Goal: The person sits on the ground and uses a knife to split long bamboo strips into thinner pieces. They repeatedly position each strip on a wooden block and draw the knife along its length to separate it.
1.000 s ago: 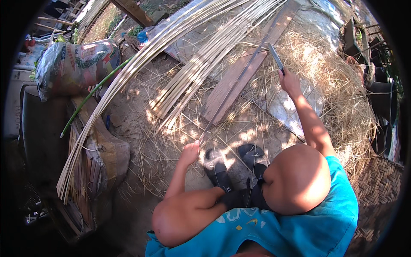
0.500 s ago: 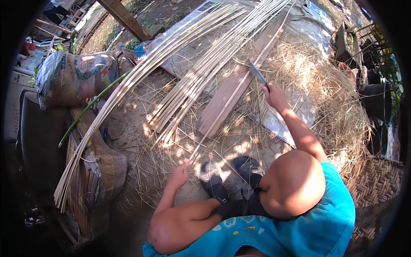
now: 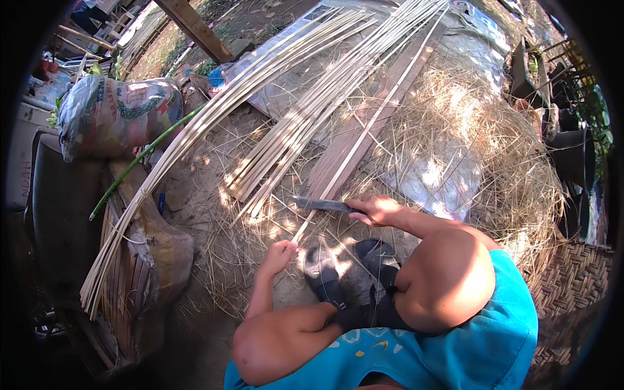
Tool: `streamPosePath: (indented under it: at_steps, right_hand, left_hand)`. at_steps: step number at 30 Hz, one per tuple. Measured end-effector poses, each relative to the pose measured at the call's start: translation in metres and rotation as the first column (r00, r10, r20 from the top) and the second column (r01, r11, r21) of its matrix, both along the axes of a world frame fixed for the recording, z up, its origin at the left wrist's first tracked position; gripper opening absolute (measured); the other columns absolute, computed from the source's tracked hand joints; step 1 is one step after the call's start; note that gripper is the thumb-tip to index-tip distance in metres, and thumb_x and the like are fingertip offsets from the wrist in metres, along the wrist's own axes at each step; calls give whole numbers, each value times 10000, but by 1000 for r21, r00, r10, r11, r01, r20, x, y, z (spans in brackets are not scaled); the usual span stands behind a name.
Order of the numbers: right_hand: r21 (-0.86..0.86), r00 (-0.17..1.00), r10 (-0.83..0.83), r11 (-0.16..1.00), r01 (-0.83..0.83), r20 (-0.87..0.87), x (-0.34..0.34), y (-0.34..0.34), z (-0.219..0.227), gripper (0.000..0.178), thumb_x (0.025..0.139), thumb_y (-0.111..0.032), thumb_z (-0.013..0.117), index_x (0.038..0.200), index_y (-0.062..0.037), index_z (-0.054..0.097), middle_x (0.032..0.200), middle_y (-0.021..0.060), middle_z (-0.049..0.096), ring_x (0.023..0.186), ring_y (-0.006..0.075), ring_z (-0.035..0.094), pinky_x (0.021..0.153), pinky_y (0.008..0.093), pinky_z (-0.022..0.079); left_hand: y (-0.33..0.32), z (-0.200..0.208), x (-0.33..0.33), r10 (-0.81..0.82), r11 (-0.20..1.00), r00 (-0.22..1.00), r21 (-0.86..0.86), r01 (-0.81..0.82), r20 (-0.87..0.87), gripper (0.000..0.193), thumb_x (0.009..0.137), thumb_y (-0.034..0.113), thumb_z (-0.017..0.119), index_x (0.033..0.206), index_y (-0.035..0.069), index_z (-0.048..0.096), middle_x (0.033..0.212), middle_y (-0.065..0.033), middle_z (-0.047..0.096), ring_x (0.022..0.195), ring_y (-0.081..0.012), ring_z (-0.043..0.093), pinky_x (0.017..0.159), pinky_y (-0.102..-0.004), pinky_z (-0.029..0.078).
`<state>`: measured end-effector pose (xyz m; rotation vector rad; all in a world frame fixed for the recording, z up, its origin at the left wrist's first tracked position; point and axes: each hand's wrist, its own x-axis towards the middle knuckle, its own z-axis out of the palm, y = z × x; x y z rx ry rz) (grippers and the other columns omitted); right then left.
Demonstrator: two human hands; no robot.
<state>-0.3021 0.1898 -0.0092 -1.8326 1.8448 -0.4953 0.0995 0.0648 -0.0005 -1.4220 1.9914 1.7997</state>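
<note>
Between the fingers of my left hand [image 3: 281,255] is the near end of a long pale bamboo strip [image 3: 364,136]. The strip runs away from me along a brown wooden plank [image 3: 330,159]. My right hand [image 3: 377,210] is closed round the handle of a knife [image 3: 323,204]. Its dark blade points left and lies across the strip, a little beyond my left hand. Whether the edge cuts into the strip cannot be made out. Left of the plank, many similar strips lie in a loose bundle [image 3: 292,146] on the ground.
A tied bundle of longer strips [image 3: 179,146] leans over a wooden block [image 3: 159,253] at left, beside a green stalk [image 3: 140,158] and a stuffed sack [image 3: 123,114]. Shavings [image 3: 468,117] pile up at right near a woven mat [image 3: 572,292]. A wooden post [image 3: 195,29] stands at the far left.
My right hand has brought the knife from far up the plank back toward me, close to my left hand. The blade has turned to point left. My left hand still holds the strip.
</note>
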Motion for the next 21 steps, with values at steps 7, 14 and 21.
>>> streamPosePath:
  at_steps: [7, 14, 21]
  right_hand:
    - [1, 828, -552, 832, 555, -94, -97, 8, -10, 386, 1052, -427, 500, 1266, -118, 589, 864, 219, 717, 786, 435, 706, 721, 542, 564]
    - [-62, 739, -657, 752, 656, -150, -145, 17, -10, 380, 1054, -445, 479, 1134, -94, 599, 880, 238, 700, 807, 457, 694, 693, 571, 533]
    - [283, 874, -485, 841, 461, 18, -16, 9, 21, 455, 1053, -441, 495, 1366, -112, 530, 956, 271, 693, 859, 468, 691, 806, 547, 557]
  left_hand:
    - [-11, -29, 87, 19, 999, 982, 28, -25, 189, 475, 1047, 416, 566, 813, 23, 694, 635, 0, 579, 598, -88, 508, 579, -287, 428]
    - [-10, -5, 109, 20, 997, 996, -77, -13, 87, 427, 1040, 376, 579, 864, -1, 676, 683, -19, 595, 662, -102, 539, 622, -296, 446]
    - [-9, -7, 5, -105, 796, 962, -558, 234, 252, 399, 1035, 384, 502, 956, 15, 630, 756, -254, 661, 736, -447, 650, 667, -507, 506]
